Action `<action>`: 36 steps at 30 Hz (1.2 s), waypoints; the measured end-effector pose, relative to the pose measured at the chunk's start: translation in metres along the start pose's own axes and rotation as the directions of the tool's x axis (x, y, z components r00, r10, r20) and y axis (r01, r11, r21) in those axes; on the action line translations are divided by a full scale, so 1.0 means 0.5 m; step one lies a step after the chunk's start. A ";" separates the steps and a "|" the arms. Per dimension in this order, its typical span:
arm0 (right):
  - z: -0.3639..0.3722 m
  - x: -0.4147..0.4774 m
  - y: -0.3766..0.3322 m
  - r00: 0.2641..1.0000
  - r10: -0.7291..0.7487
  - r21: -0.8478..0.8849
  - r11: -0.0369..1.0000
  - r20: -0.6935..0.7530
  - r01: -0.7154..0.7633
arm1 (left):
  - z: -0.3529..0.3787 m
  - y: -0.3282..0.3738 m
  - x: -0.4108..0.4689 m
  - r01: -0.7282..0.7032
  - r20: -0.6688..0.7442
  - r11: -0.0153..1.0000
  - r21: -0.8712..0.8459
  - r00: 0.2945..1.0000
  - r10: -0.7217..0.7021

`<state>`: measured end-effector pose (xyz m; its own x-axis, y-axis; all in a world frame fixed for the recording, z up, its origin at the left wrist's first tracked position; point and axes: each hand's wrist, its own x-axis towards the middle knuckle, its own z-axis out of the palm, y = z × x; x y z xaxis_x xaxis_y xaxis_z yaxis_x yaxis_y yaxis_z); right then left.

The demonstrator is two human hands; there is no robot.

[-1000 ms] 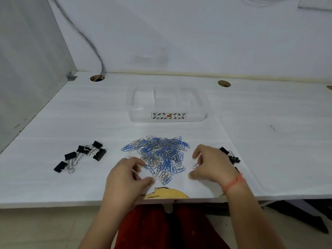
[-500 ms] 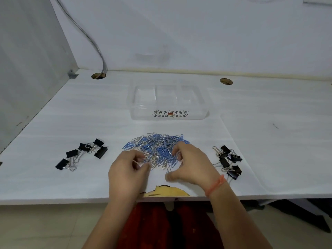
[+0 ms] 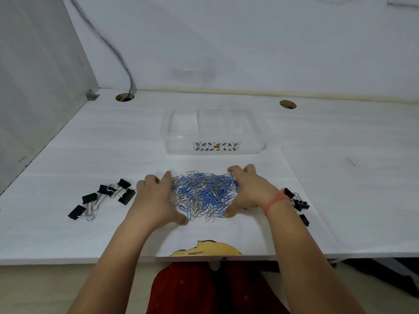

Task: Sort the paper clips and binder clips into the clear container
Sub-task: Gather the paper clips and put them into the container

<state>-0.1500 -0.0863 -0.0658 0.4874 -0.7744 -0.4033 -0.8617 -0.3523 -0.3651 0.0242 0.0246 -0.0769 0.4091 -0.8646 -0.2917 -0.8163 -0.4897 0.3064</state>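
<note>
A heap of blue and silver paper clips point(image 3: 204, 193) lies on the white desk point(image 3: 90, 155), near its front edge. The left hand point(image 3: 156, 198) cups the heap's left side and the right hand point(image 3: 250, 192) cups its right side, fingers spread and thumbs toward the person, both touching the clips. A reddish thread point(image 3: 275, 200) circles the right wrist. Behind the heap stands the clear container point(image 3: 212, 132), divided into compartments, with a leaf-patterned label on its front wall. Black binder clips point(image 3: 104, 198) lie scattered to the left; more black binder clips point(image 3: 299, 203) lie to the right, partly hidden by the right forearm.
</note>
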 end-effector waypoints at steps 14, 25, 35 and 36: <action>0.032 0.024 -0.077 0.887 -0.225 -0.052 0.973 -0.403 0.223 | 0.014 0.075 0.048 -0.168 -0.276 0.925 -0.340 0.958 0.073; 0.016 -0.006 -0.090 0.874 -0.211 -0.024 0.974 -0.438 0.223 | -0.012 0.091 0.019 -0.176 -0.313 0.912 -0.370 0.948 0.056; -0.064 -0.014 -0.097 0.847 -0.214 0.021 0.966 -0.487 0.256 | -0.090 0.125 0.013 -0.238 -0.339 0.861 -0.449 0.937 0.083; -0.087 -0.012 -0.100 0.840 -0.216 0.016 0.966 -0.498 0.258 | -0.109 0.135 0.017 -0.257 -0.345 0.851 -0.458 0.934 0.096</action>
<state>-0.1159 -0.0870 -0.0089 0.5257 -0.8359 0.1580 -0.7044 -0.5319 -0.4701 -0.0051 -0.0221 -0.0093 0.4444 -0.8931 0.0696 -0.6128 -0.2464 0.7508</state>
